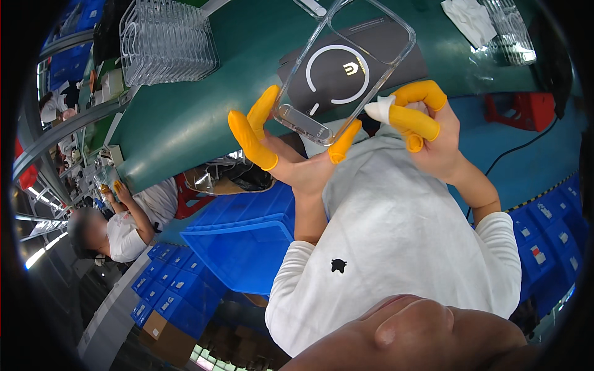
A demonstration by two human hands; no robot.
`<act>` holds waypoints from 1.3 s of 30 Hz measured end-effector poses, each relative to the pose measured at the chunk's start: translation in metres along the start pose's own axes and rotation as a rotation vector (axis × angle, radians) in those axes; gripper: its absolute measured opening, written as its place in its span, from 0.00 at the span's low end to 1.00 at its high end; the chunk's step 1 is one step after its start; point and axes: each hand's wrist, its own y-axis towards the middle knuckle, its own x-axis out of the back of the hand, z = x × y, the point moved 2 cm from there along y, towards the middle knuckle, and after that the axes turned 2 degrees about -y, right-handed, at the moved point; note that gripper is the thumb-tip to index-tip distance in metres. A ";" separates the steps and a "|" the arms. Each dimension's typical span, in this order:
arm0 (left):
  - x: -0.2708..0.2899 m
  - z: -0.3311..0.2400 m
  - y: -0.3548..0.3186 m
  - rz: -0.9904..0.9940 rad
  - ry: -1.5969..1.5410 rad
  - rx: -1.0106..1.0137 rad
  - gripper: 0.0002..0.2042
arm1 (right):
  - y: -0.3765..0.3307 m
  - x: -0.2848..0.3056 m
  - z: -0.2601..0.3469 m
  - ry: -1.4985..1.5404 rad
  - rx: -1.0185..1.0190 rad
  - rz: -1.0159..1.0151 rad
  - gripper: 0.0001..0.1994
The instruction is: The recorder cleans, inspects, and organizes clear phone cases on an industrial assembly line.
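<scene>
My left hand [300, 170], with yellow finger cots on its fingers, grips a clear phone case [396, 55] by its lower end, thumb at one edge and fingers at the other. The case is tilted above the bench, and a grey strip shows at its near end. Beside its right edge, my right hand [436, 133] has its yellow-cotted fingers curled in. A small white cloth [382, 110] covers one fingertip of that hand, and some of it shows between the fingers. Behind the case lies a dark grey printed sheet or package [402, 55] with a white ring mark.
A row of clear cases [167, 43] stands at the back left of the green bench [167, 136]. At the far right are crumpled white tissue [468, 21] and more clear cases [510, 31]. A blue bin [241, 238] sits below left. Another person [127, 226] works farther left.
</scene>
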 end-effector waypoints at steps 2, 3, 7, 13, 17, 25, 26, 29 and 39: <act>0.002 -0.002 0.000 -0.001 -0.012 0.031 0.67 | -0.004 -0.009 0.004 -0.061 -0.043 0.058 0.22; 0.003 -0.005 0.002 0.033 0.027 -0.008 0.67 | -0.003 -0.010 0.005 -0.047 -0.018 0.043 0.21; 0.003 -0.002 -0.001 0.007 -0.001 -0.001 0.66 | 0.003 -0.007 0.008 -0.084 -0.004 0.064 0.20; 0.001 0.003 -0.002 0.052 0.011 -0.037 0.66 | -0.004 0.012 -0.019 -0.264 0.003 -0.078 0.18; 0.002 0.000 -0.004 0.088 0.000 -0.036 0.66 | -0.010 0.031 -0.038 -0.172 -0.105 -0.282 0.16; -0.002 0.003 -0.015 0.167 -0.053 -0.052 0.61 | -0.021 0.056 -0.074 -0.024 -0.258 -0.341 0.17; -0.002 0.003 -0.016 0.168 -0.053 -0.052 0.61 | -0.022 0.055 -0.075 -0.003 -0.277 -0.327 0.17; -0.005 0.004 -0.017 0.178 -0.079 -0.045 0.60 | -0.024 0.051 -0.076 0.030 -0.300 -0.298 0.17; -0.012 -0.001 -0.013 0.204 -0.100 -0.051 0.58 | -0.020 0.046 -0.073 0.038 -0.299 -0.208 0.18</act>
